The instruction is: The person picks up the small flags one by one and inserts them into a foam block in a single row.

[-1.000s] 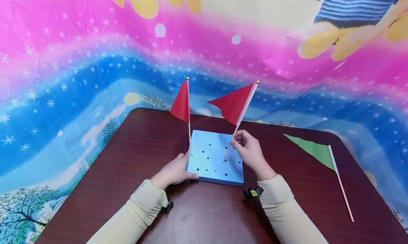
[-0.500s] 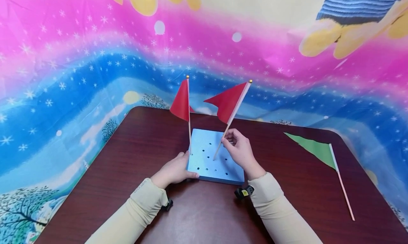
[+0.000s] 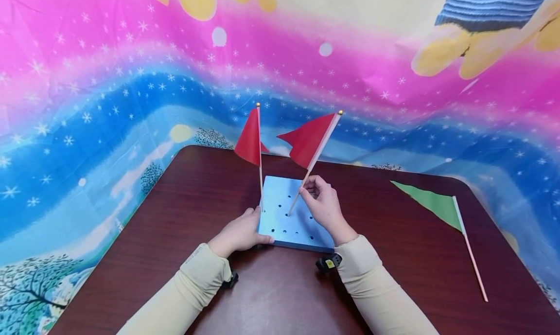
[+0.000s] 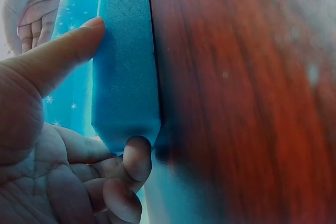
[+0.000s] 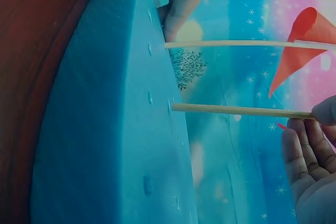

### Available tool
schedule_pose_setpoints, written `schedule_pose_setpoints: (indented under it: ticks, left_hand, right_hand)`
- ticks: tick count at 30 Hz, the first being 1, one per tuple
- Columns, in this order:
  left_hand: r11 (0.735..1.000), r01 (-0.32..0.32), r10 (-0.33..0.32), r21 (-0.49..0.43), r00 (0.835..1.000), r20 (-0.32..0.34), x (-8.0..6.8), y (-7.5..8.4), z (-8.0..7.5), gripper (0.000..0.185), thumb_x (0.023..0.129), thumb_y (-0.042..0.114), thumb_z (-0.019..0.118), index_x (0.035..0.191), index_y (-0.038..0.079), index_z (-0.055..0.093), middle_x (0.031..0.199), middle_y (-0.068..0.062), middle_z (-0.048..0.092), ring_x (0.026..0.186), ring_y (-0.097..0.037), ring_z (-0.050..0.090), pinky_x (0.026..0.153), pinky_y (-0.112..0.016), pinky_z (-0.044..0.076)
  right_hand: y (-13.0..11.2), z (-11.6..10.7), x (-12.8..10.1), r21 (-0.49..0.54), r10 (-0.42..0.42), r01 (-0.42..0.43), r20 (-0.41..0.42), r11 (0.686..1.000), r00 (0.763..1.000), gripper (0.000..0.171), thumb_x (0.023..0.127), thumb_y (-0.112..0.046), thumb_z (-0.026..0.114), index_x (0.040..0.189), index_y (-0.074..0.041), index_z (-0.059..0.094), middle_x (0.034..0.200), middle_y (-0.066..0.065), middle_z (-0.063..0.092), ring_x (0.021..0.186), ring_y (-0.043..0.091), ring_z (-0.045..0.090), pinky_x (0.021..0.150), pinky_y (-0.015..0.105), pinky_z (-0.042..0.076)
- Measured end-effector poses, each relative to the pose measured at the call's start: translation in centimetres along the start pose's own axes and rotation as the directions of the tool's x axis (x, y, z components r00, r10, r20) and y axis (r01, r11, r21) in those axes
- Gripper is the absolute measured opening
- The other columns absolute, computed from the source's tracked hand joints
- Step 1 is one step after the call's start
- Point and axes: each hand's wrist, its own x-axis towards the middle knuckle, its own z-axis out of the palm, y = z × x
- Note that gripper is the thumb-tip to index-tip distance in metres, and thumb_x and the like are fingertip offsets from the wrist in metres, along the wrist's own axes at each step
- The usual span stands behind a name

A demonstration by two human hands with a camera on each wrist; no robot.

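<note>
The second red flag (image 3: 308,139) leaned over the blue foam block (image 3: 284,228) mid-table, its stick pinched in the right hand (image 3: 323,206), tip at a middle hole. The left hand (image 3: 238,233) gripped the block's near-left corner, beside the first flag (image 3: 249,136) standing at that edge. I judged the planting underway; next, straighten and press.

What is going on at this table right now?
A person's left hand holds the edge of a blue block with holes. The right hand pinches the stick of a tilted red flag, its tip at a hole. Another red flag stands upright in the block. A green flag lies on the table.
</note>
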Motion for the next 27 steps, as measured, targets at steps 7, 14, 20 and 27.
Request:
schedule_pose_setpoints:
  ticks: [7, 14, 20, 27]
  left_hand:
    - [1.000, 0.012, -0.012, 0.007, 1.000, 0.011, 0.0, 0.0, 0.0, 0.104, 0.082, 0.045, 0.087, 0.155, -0.009, 0.036, 0.130, -0.019, 0.055, 0.107, -0.027, 0.058, 0.094, -0.045, 0.050]
    - [1.000, 0.015, -0.015, 0.021, 1.000, 0.012, 0.0, 0.1, -0.1, 0.105, 0.082, 0.046, 0.087, 0.155, -0.010, 0.035, 0.127, -0.019, 0.056, 0.103, -0.025, 0.058, 0.092, -0.044, 0.051]
    - [1.000, 0.017, -0.017, 0.023, 1.000, 0.015, -0.1, 0.3, -0.1, 0.105, 0.082, 0.045, 0.087, 0.155, -0.009, 0.035, 0.129, -0.020, 0.055, 0.106, -0.027, 0.059, 0.093, -0.046, 0.051]
    - [0.999, 0.021, -0.021, 0.046, 1.000, 0.017, 0.0, 0.3, -0.1, 0.104, 0.083, 0.047, 0.085, 0.155, -0.009, 0.036, 0.133, -0.021, 0.055, 0.108, -0.028, 0.060, 0.093, -0.047, 0.052]
  right_hand:
    - [0.1, 0.4, -0.1, -0.009, -0.012, 0.012, -0.011, 1.000, 1.000, 0.013, 0.099, -0.005, 0.068, 0.110, 0.001, 0.066, 0.098, 0.013, 0.070, 0.087, 0.026, 0.068, 0.078, 0.028, 0.055]
    - [0.2, 0.8, -0.1, -0.014, -0.035, 0.035, -0.007, 0.999, 0.999, 0.012, 0.098, -0.004, 0.069, 0.109, 0.001, 0.065, 0.098, 0.013, 0.070, 0.088, 0.026, 0.069, 0.080, 0.033, 0.057]
    - [0.2, 1.1, -0.2, -0.021, -0.040, 0.041, 0.030, 0.999, 0.999, 0.011, 0.098, -0.003, 0.068, 0.108, 0.000, 0.065, 0.098, 0.012, 0.069, 0.088, 0.025, 0.067, 0.082, 0.040, 0.057]
    - [0.5, 1.5, -0.2, -0.030, -0.043, 0.044, 0.043, 0.999, 0.998, 0.012, 0.098, -0.003, 0.068, 0.109, 0.002, 0.067, 0.098, 0.010, 0.070, 0.089, 0.024, 0.066, 0.083, 0.040, 0.057]
